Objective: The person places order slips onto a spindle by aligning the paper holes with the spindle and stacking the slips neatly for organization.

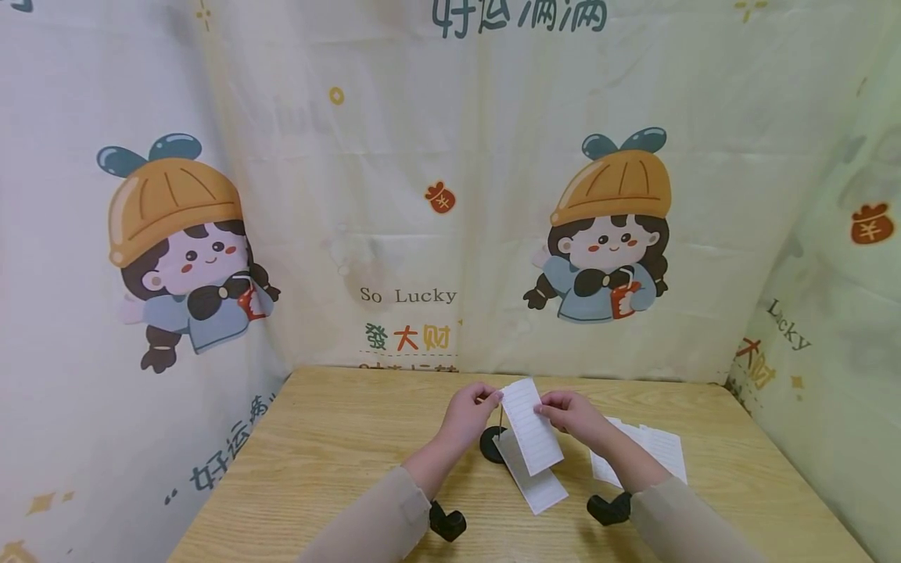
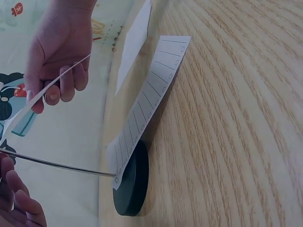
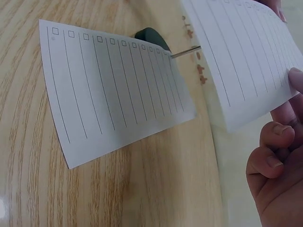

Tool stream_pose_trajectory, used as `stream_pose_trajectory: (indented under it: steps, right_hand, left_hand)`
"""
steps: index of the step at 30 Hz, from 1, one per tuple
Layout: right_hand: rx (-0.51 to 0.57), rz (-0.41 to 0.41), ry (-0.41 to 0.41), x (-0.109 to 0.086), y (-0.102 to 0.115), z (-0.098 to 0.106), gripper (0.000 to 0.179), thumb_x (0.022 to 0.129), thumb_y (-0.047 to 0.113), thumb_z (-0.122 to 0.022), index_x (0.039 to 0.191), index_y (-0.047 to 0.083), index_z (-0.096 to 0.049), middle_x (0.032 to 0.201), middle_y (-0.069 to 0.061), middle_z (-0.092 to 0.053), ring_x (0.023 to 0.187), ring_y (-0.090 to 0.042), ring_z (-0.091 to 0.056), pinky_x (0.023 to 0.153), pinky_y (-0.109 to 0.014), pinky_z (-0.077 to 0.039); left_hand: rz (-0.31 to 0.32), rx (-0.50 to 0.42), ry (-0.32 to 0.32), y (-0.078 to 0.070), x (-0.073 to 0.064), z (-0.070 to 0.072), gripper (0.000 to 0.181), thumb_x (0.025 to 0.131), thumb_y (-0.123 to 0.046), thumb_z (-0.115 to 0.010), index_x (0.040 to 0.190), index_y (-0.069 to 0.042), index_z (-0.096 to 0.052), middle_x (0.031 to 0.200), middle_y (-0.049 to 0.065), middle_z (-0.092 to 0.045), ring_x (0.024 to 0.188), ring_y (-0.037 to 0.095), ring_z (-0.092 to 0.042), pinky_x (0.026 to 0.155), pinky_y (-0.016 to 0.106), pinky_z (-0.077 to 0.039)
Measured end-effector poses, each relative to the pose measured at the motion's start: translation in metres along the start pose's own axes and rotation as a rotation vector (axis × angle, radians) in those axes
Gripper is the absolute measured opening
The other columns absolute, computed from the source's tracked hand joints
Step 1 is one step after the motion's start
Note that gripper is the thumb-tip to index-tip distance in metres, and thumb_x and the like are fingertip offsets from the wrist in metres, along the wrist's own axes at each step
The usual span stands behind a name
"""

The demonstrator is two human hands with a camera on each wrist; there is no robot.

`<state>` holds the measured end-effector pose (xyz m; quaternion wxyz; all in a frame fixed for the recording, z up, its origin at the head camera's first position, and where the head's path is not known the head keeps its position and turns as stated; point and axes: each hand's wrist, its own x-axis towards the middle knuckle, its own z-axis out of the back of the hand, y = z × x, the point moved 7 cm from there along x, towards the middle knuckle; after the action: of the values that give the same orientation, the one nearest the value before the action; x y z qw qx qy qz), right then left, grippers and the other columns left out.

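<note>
A bill spike has a round black base (image 1: 490,446) and a thin upright metal rod (image 2: 61,164). Its rod runs through one corner of a lined checklist sheet (image 3: 111,90), which slants down over the base. Above it, a second lined sheet (image 1: 533,426) is held between both hands, its corner right at the rod's tip. My left hand (image 1: 468,413) pinches that corner; in the left wrist view only its fingertips (image 2: 23,203) show, beside the rod's upper end. My right hand (image 1: 576,418) pinches the sheet's right edge between thumb and fingers, the other fingers curled below.
More white sheets (image 1: 658,453) lie on the wooden table (image 1: 317,469) at the right, partly under my right forearm. Black wrist mounts (image 1: 448,522) sit below both cuffs. A printed curtain (image 1: 394,234) closes off the back and sides.
</note>
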<state>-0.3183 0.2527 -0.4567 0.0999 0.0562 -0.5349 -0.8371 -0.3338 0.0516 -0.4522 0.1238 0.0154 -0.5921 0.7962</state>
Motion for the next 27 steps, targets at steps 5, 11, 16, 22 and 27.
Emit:
stream_pose_trajectory:
  steps: [5, 11, 16, 22, 27]
  right_hand:
    - [-0.009, 0.002, -0.004, -0.004, 0.005, -0.001, 0.02, 0.099, 0.014, -0.061, 0.106, -0.003, -0.067, 0.069, -0.004, -0.049, 0.064, -0.02, -0.044, 0.06, -0.031, -0.039]
    - [-0.035, -0.011, -0.014, 0.004, -0.012, 0.001, 0.023, 0.097, 0.024, -0.065, 0.104, 0.002, -0.069, 0.069, 0.0, -0.048, 0.063, -0.016, -0.044, 0.06, -0.029, -0.039]
    - [-0.042, -0.037, 0.01, 0.007, -0.022, -0.001, 0.026, 0.094, 0.03, -0.068, 0.101, 0.005, -0.069, 0.072, -0.001, -0.05, 0.067, -0.017, -0.046, 0.061, -0.029, -0.04]
    - [-0.026, -0.053, 0.082, 0.004, -0.029, -0.006, 0.025, 0.094, 0.028, -0.069, 0.102, 0.004, -0.067, 0.069, 0.0, -0.048, 0.063, -0.016, -0.043, 0.057, -0.026, -0.038]
    - [-0.055, -0.051, 0.146, 0.001, -0.033, -0.011, 0.02, 0.095, 0.024, -0.067, 0.102, 0.005, -0.068, 0.066, 0.002, -0.046, 0.058, -0.013, -0.04, 0.054, -0.024, -0.035]
  left_hand:
    - [-0.001, 0.009, 0.0, 0.001, 0.001, 0.0, 0.013, 0.096, -0.028, -0.067, 0.089, -0.017, -0.071, 0.082, -0.004, -0.061, 0.075, 0.013, -0.053, 0.063, 0.03, -0.045]
    - [-0.032, 0.046, 0.006, 0.001, 0.0, 0.001, 0.014, 0.095, -0.027, -0.068, 0.087, -0.015, -0.071, 0.082, -0.004, -0.061, 0.074, 0.013, -0.053, 0.064, 0.029, -0.045]
    - [-0.033, 0.089, 0.014, 0.008, 0.0, 0.002, 0.015, 0.094, -0.025, -0.07, 0.085, -0.013, -0.07, 0.082, -0.004, -0.06, 0.073, 0.011, -0.051, 0.063, 0.028, -0.044]
    - [-0.003, 0.142, 0.026, 0.014, -0.001, 0.002, 0.014, 0.092, -0.027, -0.071, 0.086, -0.015, -0.071, 0.085, -0.005, -0.061, 0.075, 0.012, -0.052, 0.067, 0.029, -0.045]
    - [0.02, 0.198, 0.036, 0.02, -0.002, 0.002, 0.013, 0.092, -0.027, -0.071, 0.088, -0.015, -0.071, 0.086, -0.006, -0.062, 0.078, 0.011, -0.053, 0.071, 0.031, -0.045]
